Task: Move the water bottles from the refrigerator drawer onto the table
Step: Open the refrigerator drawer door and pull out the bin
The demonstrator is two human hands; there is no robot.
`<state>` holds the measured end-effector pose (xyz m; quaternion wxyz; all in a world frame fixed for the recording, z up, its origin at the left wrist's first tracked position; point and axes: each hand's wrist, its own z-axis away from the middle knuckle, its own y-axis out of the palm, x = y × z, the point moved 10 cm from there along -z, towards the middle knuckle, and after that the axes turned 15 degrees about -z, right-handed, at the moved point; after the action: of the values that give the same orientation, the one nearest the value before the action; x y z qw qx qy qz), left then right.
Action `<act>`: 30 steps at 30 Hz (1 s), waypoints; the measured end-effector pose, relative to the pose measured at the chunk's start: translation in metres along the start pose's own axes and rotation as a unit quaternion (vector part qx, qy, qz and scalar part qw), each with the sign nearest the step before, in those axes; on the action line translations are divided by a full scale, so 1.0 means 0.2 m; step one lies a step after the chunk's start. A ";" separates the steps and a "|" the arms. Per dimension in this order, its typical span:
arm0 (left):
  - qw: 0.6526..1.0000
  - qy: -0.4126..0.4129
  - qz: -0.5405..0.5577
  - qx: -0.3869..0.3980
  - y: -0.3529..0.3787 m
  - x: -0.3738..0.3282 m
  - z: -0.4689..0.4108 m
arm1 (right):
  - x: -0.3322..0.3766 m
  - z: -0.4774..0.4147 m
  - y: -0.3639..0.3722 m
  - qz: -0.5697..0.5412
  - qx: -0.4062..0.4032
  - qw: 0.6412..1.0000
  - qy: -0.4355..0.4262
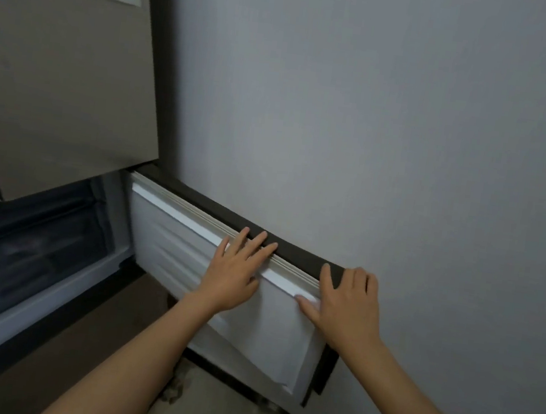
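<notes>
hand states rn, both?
Left hand: open, fingers flat on top edge of the lower fridge door.
Right hand: gripping that door's corner, fingers curled over it.

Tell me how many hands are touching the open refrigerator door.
2. The left hand lies flat on the top edge of the refrigerator door. The right hand holds that edge nearer the outer corner, fingers bent over it. None is hidden.

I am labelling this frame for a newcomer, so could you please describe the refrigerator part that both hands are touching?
Find the grey wall on the right. Low against it stands an open door, with the left hand and the right hand on its top edge. Its white ribbed inner face and dark rim set it apart from the beige door above.
</notes>
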<state>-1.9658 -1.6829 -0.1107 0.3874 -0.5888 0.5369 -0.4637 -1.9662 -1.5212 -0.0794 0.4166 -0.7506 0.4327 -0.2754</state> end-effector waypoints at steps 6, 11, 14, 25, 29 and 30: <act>0.999 0.004 0.015 -0.028 0.08 -0.08 -0.29 | -0.30 -0.22 0.20 -0.005 0.068 0.993 0.098; 1.000 -0.003 -0.002 -0.014 0.15 -0.14 -0.47 | -0.42 -0.40 0.29 -0.006 0.089 0.992 0.091; 1.000 -0.010 -0.003 -0.002 0.18 -0.15 -0.55 | -0.46 -0.46 0.33 -0.004 0.095 0.991 0.095; 0.998 -0.059 -0.020 0.021 0.21 -0.16 -0.67 | -0.59 -0.60 0.42 -0.038 0.041 0.998 0.031; 0.995 -0.093 -0.026 0.034 0.20 -0.16 -0.67 | -0.55 -0.66 0.39 -0.060 0.019 0.997 -0.039; 0.994 -0.107 -0.017 0.031 0.21 -0.15 -0.65 | -0.53 -0.66 0.38 -0.073 0.010 0.995 -0.061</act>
<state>-2.1020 -1.6534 -0.1201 0.4529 -0.6314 0.4678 -0.4212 -2.1511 -1.5015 -0.0846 0.4278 -0.7916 0.3477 -0.2634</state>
